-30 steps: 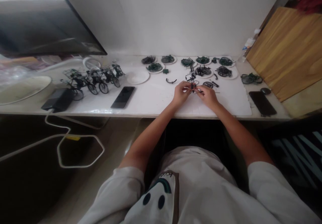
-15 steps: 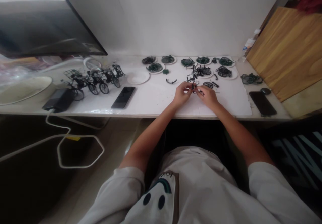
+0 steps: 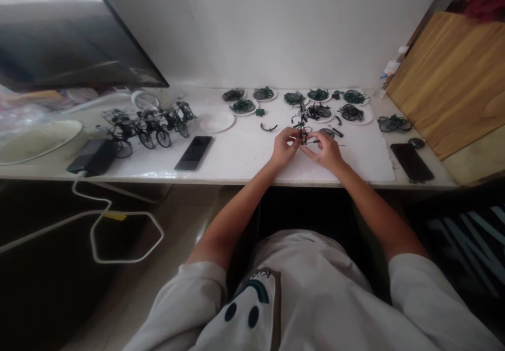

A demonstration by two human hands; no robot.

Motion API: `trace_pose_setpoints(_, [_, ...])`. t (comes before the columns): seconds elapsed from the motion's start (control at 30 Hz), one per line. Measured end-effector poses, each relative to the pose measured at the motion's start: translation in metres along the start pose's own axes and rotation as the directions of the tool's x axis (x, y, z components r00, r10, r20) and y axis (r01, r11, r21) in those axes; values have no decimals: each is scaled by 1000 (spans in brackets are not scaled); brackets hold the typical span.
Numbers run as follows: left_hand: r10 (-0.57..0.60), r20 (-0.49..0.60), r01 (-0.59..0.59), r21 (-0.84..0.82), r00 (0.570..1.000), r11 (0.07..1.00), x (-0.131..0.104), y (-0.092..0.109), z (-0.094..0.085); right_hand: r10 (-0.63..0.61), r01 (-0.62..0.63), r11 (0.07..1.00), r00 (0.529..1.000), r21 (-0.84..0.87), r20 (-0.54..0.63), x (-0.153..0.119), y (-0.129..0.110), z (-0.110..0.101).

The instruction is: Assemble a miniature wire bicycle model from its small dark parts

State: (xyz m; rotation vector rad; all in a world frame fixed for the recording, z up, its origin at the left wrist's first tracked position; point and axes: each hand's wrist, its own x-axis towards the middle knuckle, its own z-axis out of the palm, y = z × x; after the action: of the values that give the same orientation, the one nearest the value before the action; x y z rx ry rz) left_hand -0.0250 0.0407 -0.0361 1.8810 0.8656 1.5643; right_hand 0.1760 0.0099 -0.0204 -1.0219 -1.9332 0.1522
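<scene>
A small black model bicycle frame (image 3: 302, 119) with silvery handlebars stands upright between my hands, above the white board. My left hand (image 3: 284, 147) is closed, pinching the frame's lower part between thumb and fingers. My right hand (image 3: 326, 151) curls thumb and forefinger around its lower end from the right; the fingertips partly hide the contact. Near my right hand lie a loose model wheel (image 3: 326, 132) and small black strips (image 3: 337, 132). Left of my hands rests a curved black mudguard-like part (image 3: 269, 128).
Several white plates of bicycle parts (image 3: 242, 107) line the back. Assembled model bicycles (image 3: 145, 124) stand at left beside an empty-looking white plate (image 3: 216, 122) and a phone (image 3: 193, 153). Another dark phone (image 3: 412, 162) lies right, near a wooden panel (image 3: 453, 82).
My right thumb and forefinger have spread a little apart at the frame's lower end. My left hand keeps its pinch, and the frame has shifted slightly.
</scene>
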Motion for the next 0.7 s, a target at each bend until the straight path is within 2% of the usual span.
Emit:
trace_pose_setpoints(0.13, [0, -63, 2, 27, 998, 1000, 1, -2, 1, 14, -11, 999, 996, 38, -83, 2, -4, -5])
trace_pose_setpoints(0.27, [-7, -71, 12, 73, 997, 997, 2, -1, 1, 3, 3, 999, 988, 39, -156, 6, -3, -4])
trace_pose_setpoints(0.5, [-16, -69, 23, 108, 998, 994, 2, 4, 1, 34, -37, 998, 996, -46, -77, 8, -6, -7])
trace_pose_setpoints(0.7, [-32, -65, 38, 104, 997, 994, 2, 9, 1, 43, -47, 998, 996, -48, -76, 8, -7, -8])
